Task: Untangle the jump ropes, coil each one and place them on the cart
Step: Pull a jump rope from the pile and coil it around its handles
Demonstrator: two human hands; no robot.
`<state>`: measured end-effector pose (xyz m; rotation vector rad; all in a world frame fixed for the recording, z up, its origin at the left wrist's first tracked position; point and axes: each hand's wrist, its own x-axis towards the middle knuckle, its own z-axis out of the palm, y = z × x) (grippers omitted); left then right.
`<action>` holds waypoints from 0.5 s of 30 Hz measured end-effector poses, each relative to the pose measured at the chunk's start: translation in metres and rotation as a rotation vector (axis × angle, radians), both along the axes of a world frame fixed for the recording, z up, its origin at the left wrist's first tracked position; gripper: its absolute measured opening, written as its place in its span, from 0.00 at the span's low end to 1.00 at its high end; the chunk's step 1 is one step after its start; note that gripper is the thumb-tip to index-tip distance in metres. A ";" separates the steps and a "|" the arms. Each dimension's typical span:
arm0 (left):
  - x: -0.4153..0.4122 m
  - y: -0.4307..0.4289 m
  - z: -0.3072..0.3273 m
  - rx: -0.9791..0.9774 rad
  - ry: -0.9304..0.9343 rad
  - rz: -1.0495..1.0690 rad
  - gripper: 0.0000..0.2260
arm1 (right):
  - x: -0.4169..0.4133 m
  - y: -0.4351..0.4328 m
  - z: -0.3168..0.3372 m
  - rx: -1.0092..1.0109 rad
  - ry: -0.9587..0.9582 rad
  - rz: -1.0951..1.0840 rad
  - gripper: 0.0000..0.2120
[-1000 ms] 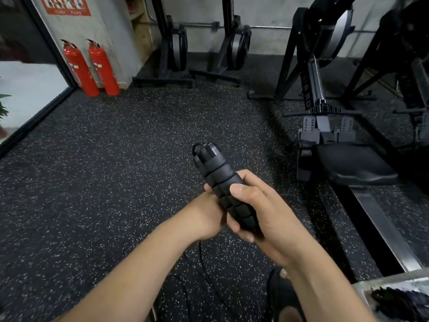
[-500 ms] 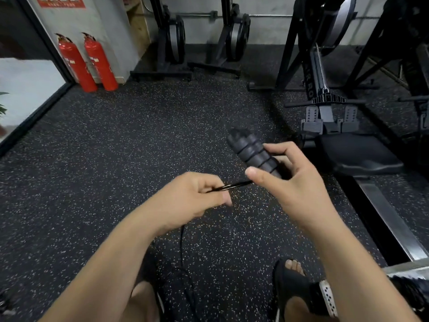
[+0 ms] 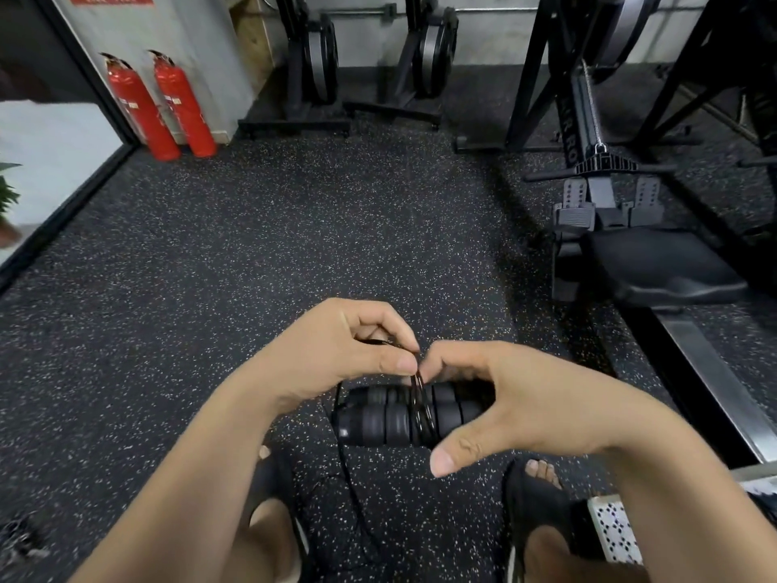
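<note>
Head view: right hand (image 3: 525, 406) curled round two black handles (image 3: 378, 420), which lie side by side at 6 o'clock of frame centre. Cord (image 3: 420, 410) sits in several turns round them. Left hand (image 3: 332, 355) pinches the cord at the handles' 12 o'clock. The slack hangs toward the floor (image 3: 210, 288).

Black rubber flooring (image 3: 294, 246) flecked with pale specks covers the room. Two red fire extinguishers (image 3: 164, 107) stand side by side against a grey wall (image 3: 189, 31) at the far left, beside a bright, black-framed glass panel (image 3: 50, 162). Two black stands carrying round discs (image 3: 319, 56) line the back wall. A black rowing machine (image 3: 605, 195) occupies the right side, with its seat (image 3: 656, 263) on the rail.
</note>
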<state>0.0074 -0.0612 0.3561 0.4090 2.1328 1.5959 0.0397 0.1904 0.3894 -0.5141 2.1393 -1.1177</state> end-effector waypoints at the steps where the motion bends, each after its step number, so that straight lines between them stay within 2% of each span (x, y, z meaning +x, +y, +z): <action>1: 0.000 0.002 0.001 0.050 -0.039 -0.004 0.07 | 0.002 0.002 0.005 -0.059 0.004 -0.018 0.25; 4: -0.004 0.008 0.002 0.140 -0.060 -0.001 0.11 | 0.004 0.013 0.009 -0.196 -0.021 -0.115 0.26; 7: -0.007 0.017 -0.005 0.095 0.009 0.083 0.09 | 0.004 0.022 0.005 -0.358 -0.030 -0.243 0.25; 11: -0.003 0.041 -0.011 0.155 -0.062 0.152 0.19 | -0.003 0.023 -0.009 -0.695 -0.042 -0.452 0.32; 13: -0.002 0.054 -0.012 0.136 -0.054 0.173 0.20 | -0.006 0.022 -0.011 -0.754 0.014 -0.569 0.34; 15: -0.002 0.061 -0.017 0.088 -0.057 0.193 0.20 | -0.009 0.019 -0.011 -0.693 0.087 -0.689 0.33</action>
